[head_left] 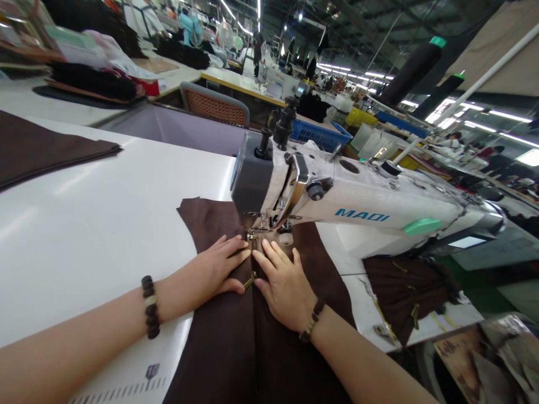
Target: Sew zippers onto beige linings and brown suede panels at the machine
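A dark brown fabric piece (pixel 223 342) lies on the white table and runs under the needle area of a white sewing machine (pixel 362 196). My left hand (pixel 213 266) rests on the fabric left of the seam, its fingers stretched toward the presser foot (pixel 251 233). Right of the seam, my right hand (pixel 284 283) lies flat with its fingers spread, the tips close to the foot. Between my two hands sits a brass-coloured zipper pull (pixel 250 280), near my left thumb. The needle tip is too small to make out.
More brown fabric (pixel 50 146) lies folded at the left. Gathered brown pieces (pixel 408 292) with a zipper pull are right of the machine. A lilac-sided bin (pixel 185 129), a chair (pixel 217 105) and a blue crate (pixel 322 133) stand behind the table.
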`<state>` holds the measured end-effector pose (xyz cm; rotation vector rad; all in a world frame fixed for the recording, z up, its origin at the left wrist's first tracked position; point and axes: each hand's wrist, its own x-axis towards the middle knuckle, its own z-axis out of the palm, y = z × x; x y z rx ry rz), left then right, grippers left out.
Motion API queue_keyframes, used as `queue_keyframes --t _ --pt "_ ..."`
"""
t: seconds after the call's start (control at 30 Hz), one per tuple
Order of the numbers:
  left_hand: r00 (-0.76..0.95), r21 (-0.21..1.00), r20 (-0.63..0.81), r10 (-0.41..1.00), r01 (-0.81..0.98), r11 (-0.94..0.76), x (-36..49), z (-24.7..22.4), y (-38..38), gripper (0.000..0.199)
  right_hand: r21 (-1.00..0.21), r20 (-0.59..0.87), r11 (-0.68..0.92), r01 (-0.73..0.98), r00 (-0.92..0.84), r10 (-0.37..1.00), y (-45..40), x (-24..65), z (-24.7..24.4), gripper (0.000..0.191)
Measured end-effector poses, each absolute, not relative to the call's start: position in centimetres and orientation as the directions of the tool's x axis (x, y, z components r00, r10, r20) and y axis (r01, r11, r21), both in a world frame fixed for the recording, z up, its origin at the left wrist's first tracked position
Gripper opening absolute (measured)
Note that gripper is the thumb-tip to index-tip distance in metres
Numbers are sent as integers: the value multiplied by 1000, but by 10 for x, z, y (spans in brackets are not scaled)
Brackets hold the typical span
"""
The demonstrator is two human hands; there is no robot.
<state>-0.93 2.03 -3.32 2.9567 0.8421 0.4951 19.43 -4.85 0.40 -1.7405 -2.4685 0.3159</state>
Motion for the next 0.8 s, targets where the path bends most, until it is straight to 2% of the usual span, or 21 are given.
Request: queue_keyframes --t 0.3,0.6,0.8 --pt "800 6 318 509 535 -845 -2 -33 14 73 -227 -66 322 919 -345 936 -47 193 5 49" --pt "796 5 341 501 531 -847 1 -34 17 82 -238 -70 326 915 -351 934 -43 195 8 48" --pt "798 57 277 535 542 -839 -2 -38 20 78 -225 -30 304 926 -319 947 -27 194 18 42"
